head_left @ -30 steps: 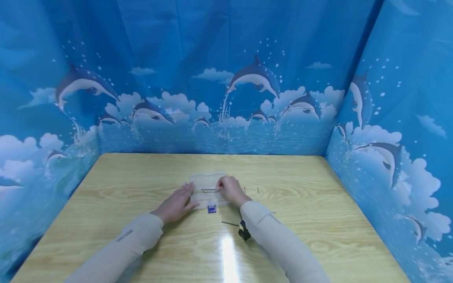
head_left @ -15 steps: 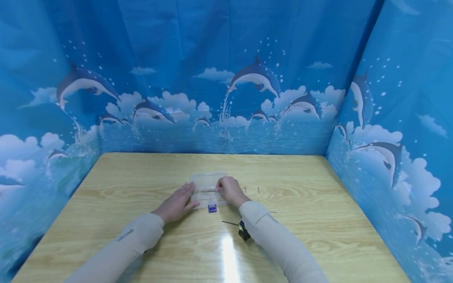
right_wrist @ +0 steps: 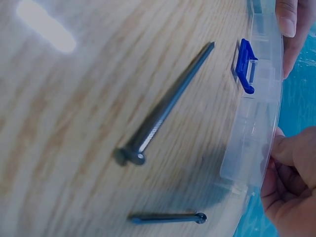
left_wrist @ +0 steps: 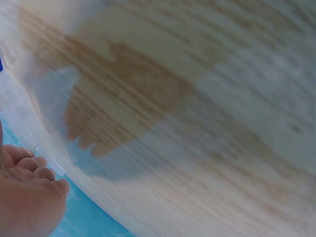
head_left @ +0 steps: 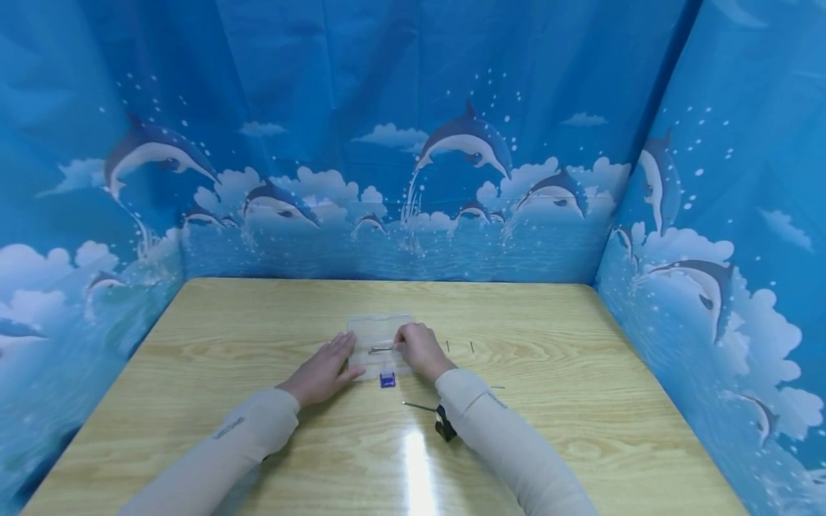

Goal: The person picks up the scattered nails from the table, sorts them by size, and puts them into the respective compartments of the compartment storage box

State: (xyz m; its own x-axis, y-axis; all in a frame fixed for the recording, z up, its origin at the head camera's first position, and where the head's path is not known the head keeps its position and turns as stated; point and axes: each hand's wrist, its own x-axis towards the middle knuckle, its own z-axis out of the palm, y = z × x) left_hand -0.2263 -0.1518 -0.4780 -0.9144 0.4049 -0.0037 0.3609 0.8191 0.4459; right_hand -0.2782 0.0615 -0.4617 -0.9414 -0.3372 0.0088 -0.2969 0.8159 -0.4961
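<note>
Right wrist view: clear plastic box (right_wrist: 253,131) with blue latch (right_wrist: 244,65)

The worktop (head_left: 258,307) lies open left of the left grip (head_left: 325,369) and beyond the clear box (head_left: 377,327) at the right grip (head_left: 421,347), whose way leftward the left grip bars, with two nails (head_left: 448,345) near its right side and a long nail (head_left: 418,406) and black object (head_left: 444,426) on its near side.

The lettering (head_left: 229,428) on both sleeves (head_left: 267,419) is too small to read.
</note>
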